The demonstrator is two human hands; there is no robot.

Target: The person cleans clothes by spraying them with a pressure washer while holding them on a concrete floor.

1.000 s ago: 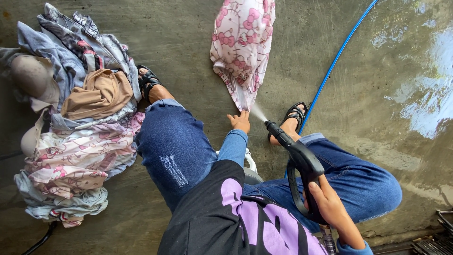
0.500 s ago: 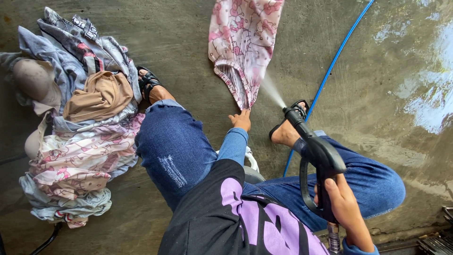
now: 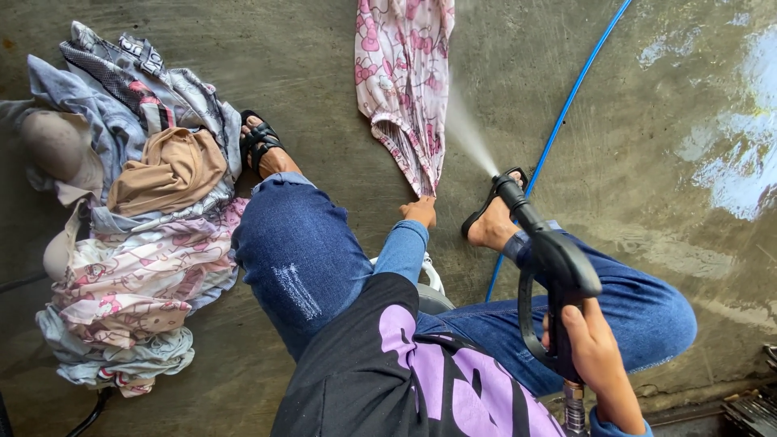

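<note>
Pink patterned cloth [image 3: 402, 77] lies stretched on the wet concrete floor [image 3: 639, 146], its narrow lower end pinched in the grip of the left hand [image 3: 418, 212]. The right hand [image 3: 597, 356] is wrapped tight around the handle of a black spray gun [image 3: 544, 259], whose nozzle throws a fan of water toward the cloth's right edge. A blue hose [image 3: 566, 113] runs just beside it. A pile of clothes [image 3: 133, 210] sits well apart, left of the knee.

Wet concrete floor [image 3: 647, 121] under pink garment [image 3: 402, 73], clothes pile [image 3: 129, 210], blue hose [image 3: 566, 121].
</note>
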